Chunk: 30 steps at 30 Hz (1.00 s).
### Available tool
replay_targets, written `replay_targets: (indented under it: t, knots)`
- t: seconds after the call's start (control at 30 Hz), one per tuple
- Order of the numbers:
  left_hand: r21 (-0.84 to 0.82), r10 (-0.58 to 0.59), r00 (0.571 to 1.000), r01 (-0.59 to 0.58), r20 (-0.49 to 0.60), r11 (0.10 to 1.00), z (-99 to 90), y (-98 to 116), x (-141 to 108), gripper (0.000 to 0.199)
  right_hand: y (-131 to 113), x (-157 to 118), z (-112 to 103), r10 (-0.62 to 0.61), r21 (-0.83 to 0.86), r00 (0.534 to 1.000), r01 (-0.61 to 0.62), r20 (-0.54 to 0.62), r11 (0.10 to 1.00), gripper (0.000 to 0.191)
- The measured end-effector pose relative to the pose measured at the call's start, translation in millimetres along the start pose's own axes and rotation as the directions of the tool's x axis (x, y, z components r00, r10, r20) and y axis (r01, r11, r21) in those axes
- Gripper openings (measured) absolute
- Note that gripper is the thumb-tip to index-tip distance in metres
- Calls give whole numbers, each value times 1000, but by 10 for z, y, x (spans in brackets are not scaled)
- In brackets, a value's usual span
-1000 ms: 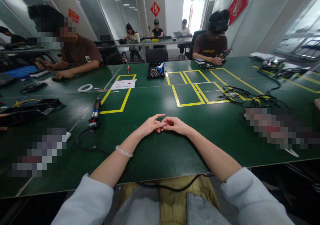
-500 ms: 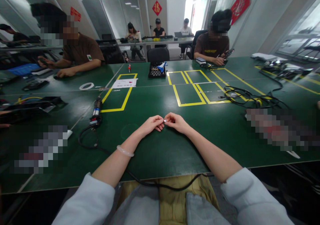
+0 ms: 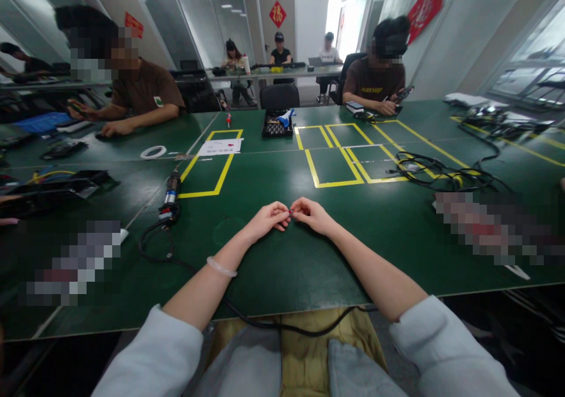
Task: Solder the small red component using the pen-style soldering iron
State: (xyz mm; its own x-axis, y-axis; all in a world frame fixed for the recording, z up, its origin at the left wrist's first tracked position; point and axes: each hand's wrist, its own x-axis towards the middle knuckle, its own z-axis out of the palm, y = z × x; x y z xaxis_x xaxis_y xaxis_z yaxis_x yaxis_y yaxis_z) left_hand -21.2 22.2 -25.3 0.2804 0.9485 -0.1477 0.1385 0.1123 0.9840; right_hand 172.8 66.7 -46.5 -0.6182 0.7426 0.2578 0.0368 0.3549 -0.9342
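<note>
Close together over the green table (image 3: 282, 279), my two hands meet fingertip to fingertip. Between them is a tiny dark and reddish piece (image 3: 290, 212), too small to name. My left hand (image 3: 271, 217) has its thumb and forefinger pinched at the piece, the other fingers curled below. From the other side my right hand (image 3: 309, 214) pinches at it too, fingers bent. Most of the piece is hidden by the fingertips. A pale bracelet (image 3: 221, 267) circles my left wrist.
Left of my hands stands a black and silver electric screwdriver (image 3: 170, 194) with a cable. Ahead are yellow tape frames (image 3: 339, 184), a white paper (image 3: 220, 146) and a black parts tray (image 3: 277, 127). Black cables (image 3: 424, 164) lie to the right. Co-workers sit across the table.
The small piece showed a white face half a second ago and now looks dark and reddish, so it seems turned. Both hands stay in nearly the same place.
</note>
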Motion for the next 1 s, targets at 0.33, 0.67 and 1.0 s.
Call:
replay_targets:
  t: [0.33, 0.67, 1.0]
  knots:
    - [14, 49, 998, -49, -36, 999, 15, -21, 17, 33, -40, -23, -15, 4, -73, 999, -7, -35, 997, 27]
    - [133, 180, 981, -169, -70, 977, 31, -29, 24, 34, 2, -16, -43, -17, -119, 999, 13, -27, 993, 19]
    - [249, 234, 970, -212, -65, 945, 47, -5, 7, 28, 3, -32, -33, -58, -109, 998, 55, -22, 993, 26]
